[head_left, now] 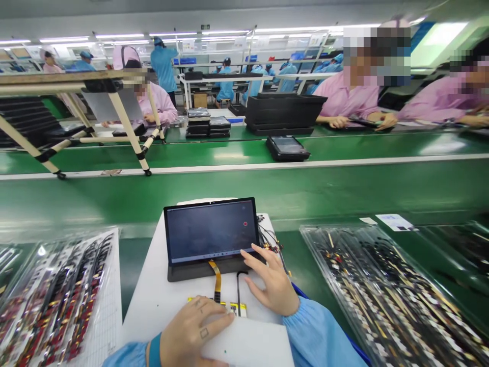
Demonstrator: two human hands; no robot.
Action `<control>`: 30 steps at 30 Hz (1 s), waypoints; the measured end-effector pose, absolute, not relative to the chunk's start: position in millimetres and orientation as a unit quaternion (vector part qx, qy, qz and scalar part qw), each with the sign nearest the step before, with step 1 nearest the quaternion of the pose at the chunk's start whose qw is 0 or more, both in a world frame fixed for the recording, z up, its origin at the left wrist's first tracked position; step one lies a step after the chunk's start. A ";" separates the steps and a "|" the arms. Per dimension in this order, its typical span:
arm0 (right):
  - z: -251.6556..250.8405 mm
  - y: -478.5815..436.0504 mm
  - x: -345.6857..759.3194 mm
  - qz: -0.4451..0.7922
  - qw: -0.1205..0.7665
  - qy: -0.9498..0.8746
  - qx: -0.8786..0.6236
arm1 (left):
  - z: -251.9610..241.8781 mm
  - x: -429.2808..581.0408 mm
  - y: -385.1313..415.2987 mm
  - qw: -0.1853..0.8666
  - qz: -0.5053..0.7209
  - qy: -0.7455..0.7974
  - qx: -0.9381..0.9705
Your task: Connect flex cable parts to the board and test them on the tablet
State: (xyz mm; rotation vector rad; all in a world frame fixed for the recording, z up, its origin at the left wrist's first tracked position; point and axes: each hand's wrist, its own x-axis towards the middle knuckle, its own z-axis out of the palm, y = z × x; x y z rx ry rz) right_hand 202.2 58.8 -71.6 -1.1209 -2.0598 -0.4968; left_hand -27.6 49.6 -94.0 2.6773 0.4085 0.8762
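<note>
A tablet-like screen [210,232] stands tilted on a dark base [191,273] on a white board [147,295]. It is lit, with a red dot at its right side. My right hand [273,280] has its fingers spread at the screen's lower right edge; whether they touch the glass I cannot tell. An orange flex cable [217,280] runs from under the screen to a yellow-edged part [240,309], partly hidden. A black cable [239,290] lies beside it. My left hand [194,329] rests with fingers extended over a white block [255,339] in front of that part.
Clear trays of small cable parts lie left [76,295] and right [382,285]. Across the green bench [191,188] are a pipe-frame rack [126,122], black bins [284,114] and a black device [287,148]. Thin wires [269,237] hang beside the screen. Several people work opposite.
</note>
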 end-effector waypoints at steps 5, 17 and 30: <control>-65.4 59.4 211.7 -0.206 0.427 -0.754 -0.454 | -86.1 -26.9 54.9 0.171 0.317 0.155 0.920; -50.8 1.4 201.3 -0.016 0.254 -0.867 -0.428 | -85.3 -27.0 47.8 0.114 0.256 0.158 0.947; -93.6 66.7 221.2 -0.139 0.285 -0.843 -0.435 | -106.3 -29.4 49.3 0.185 0.304 0.188 0.916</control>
